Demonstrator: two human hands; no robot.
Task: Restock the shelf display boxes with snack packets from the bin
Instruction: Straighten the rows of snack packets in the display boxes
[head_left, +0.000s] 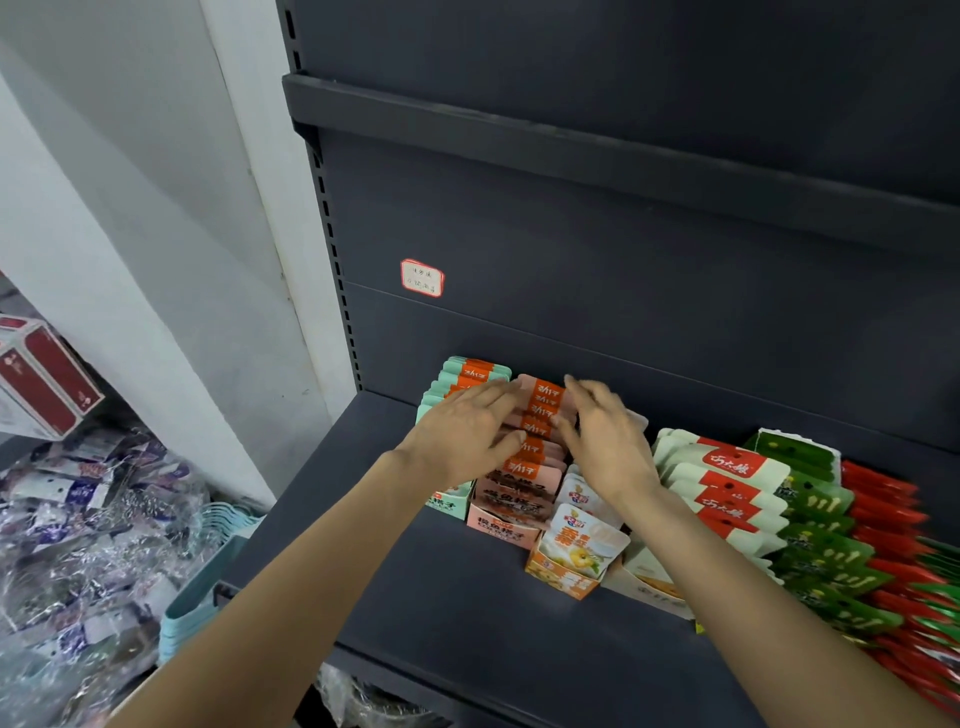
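Shelf: dark grey metal board (457, 587)
On it: pink cardboard display box (501, 526), orange one (563, 574), green packets (826, 561)

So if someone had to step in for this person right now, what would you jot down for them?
Left hand: fingers fairly straight, resting on the pink packets from the left.
Right hand: fingers bent, pressing the same row from the right.
Pink display box sits on the dark shelf, between the mint-green packets and the orange box.
Done: the pink row looks full.
Left: square it up, then judge whether the orange box needs more. Loose packets in clear wrap lie lower left; the bin itself is not clearly seen.
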